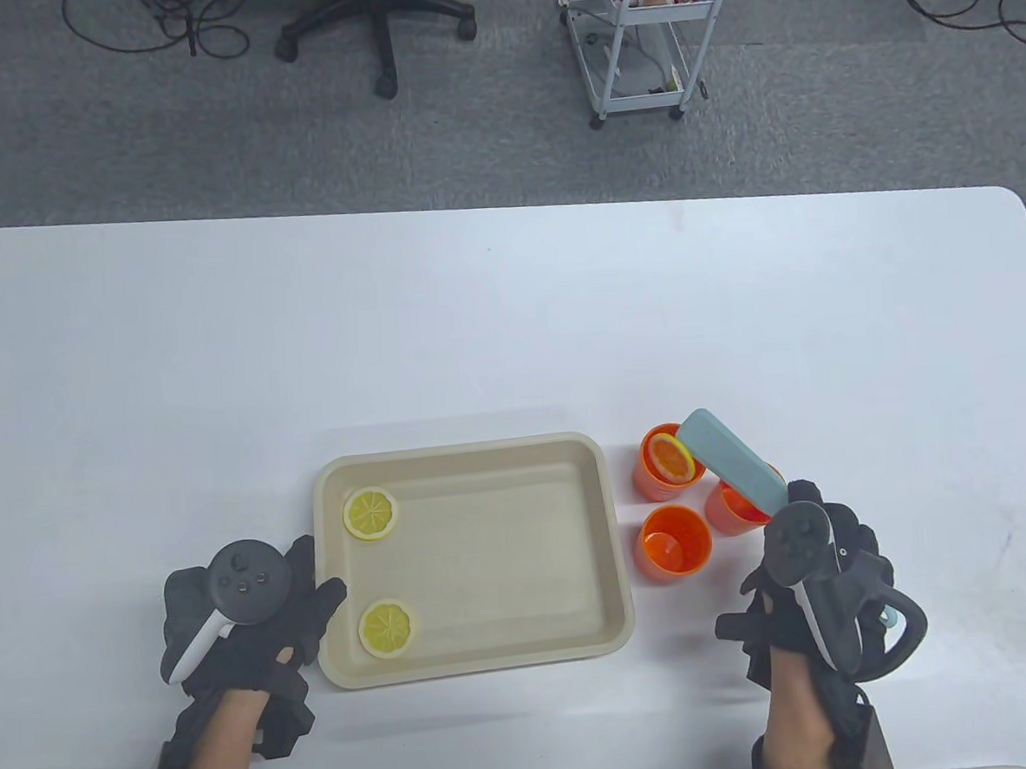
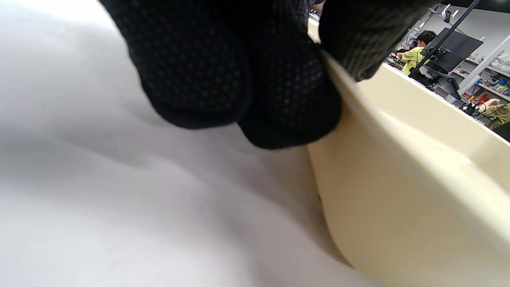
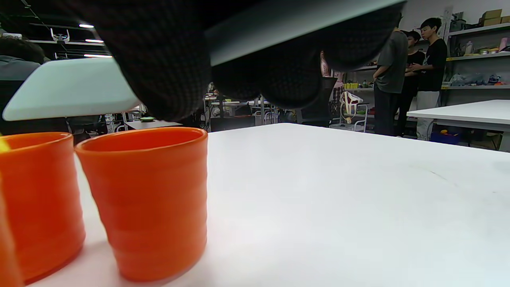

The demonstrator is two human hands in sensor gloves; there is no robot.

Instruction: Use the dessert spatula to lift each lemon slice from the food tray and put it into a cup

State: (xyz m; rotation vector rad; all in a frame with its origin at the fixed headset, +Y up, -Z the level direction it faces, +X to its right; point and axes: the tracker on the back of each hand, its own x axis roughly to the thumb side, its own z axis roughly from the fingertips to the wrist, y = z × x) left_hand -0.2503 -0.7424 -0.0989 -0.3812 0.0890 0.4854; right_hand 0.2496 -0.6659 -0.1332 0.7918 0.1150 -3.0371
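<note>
Nearest the person, the left hand (image 1: pixel 241 623) rests at the left rim of the beige food tray (image 1: pixel 607 570), with its thumb over the rim and fingers against the outer wall, pinching the edge. The right hand (image 1: pixel 817 592) grips the handle of the pale blue dessert spatula (image 1: pixel 735 462), whose blade reaches over the orange cups. The tray holds two lemon slices, one near its front left corner (image 1: pixel 387 628) and one near its back left corner (image 1: pixel 370 513). Just right of the tray stand three cups: the near cup (image 1: pixel 677 544), the right cup (image 1: pixel 729 510) partly under the spatula, and the far cup (image 1: pixel 657 471) with a lemon slice (image 1: pixel 671 457) tilted inside, beside the blade tip. All stand on a white worktop (image 1: pixel 509 315). Beyond it lie grey carpet, an office chair (image 1: pixel 378 19) and a white trolley (image 1: pixel 648 37).
</note>
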